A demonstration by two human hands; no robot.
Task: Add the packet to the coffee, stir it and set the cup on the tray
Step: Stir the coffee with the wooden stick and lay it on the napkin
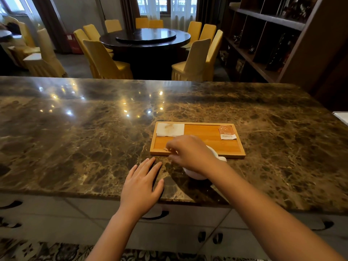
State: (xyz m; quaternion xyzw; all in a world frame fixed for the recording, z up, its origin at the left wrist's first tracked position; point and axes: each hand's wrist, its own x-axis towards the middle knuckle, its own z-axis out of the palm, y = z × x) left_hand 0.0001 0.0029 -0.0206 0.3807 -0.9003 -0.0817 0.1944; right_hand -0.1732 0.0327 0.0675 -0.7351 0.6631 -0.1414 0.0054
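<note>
White cup mostly hidden under right hand pinching something small, left hand flat and empty on marble counter, orange packet and stained napkin on wooden tray.

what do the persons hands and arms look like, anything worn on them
Both the left hand and the right hand are bare, with no gloves. No rings, watch or bracelet show on either. The forearms are uncovered all the way to the bottom edge of the picture, so no sleeves come into view. Nails look short and unpainted.
</note>
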